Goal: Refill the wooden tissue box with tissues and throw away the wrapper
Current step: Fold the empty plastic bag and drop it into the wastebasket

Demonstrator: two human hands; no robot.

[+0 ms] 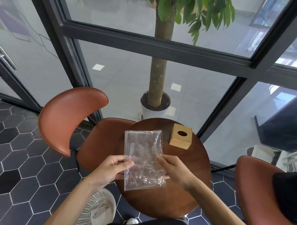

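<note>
Wrapper [144,158], clear and seemingly empty, is pinched at its sides by left hand [111,169] and right hand [172,167] over the table [197,170]; box [180,136] sits beyond. Disposal step: next, carry it to the bin [96,212] left of table

Clear empty wrapper [144,158] held up; wooden tissue box [180,136] upright
</note>
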